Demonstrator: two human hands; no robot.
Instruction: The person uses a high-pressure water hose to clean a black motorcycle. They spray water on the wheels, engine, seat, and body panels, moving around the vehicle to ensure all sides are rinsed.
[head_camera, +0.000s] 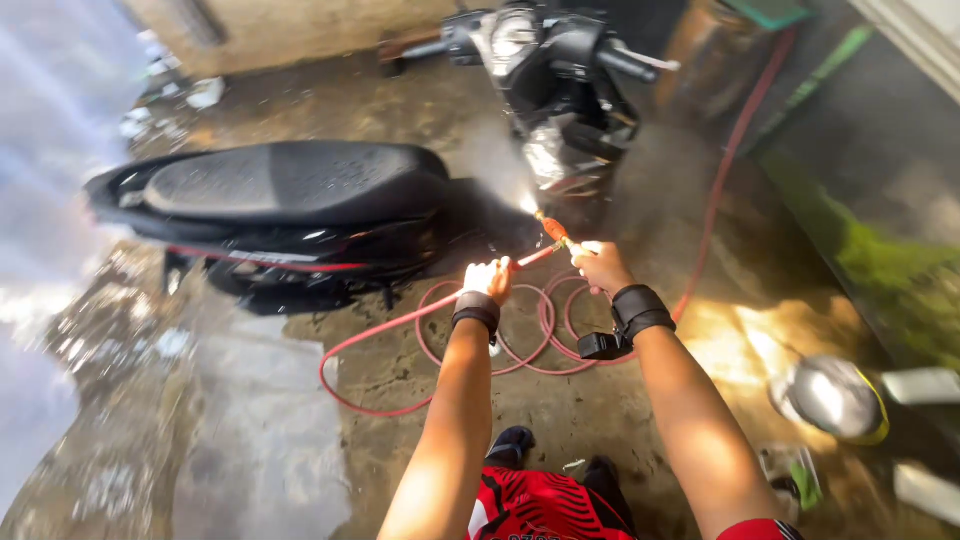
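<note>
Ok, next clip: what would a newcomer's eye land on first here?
A black scooter fills the upper middle, wet, with spray bursting against its body from an orange nozzle. Just below, the left hand and right hand grip that nozzle's red hose, which loops over the wet concrete floor.

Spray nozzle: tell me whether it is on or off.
On. The spray nozzle, held by the right hand, throws a bright mist at the wet black scooter; the left hand grips the red hose.
</note>
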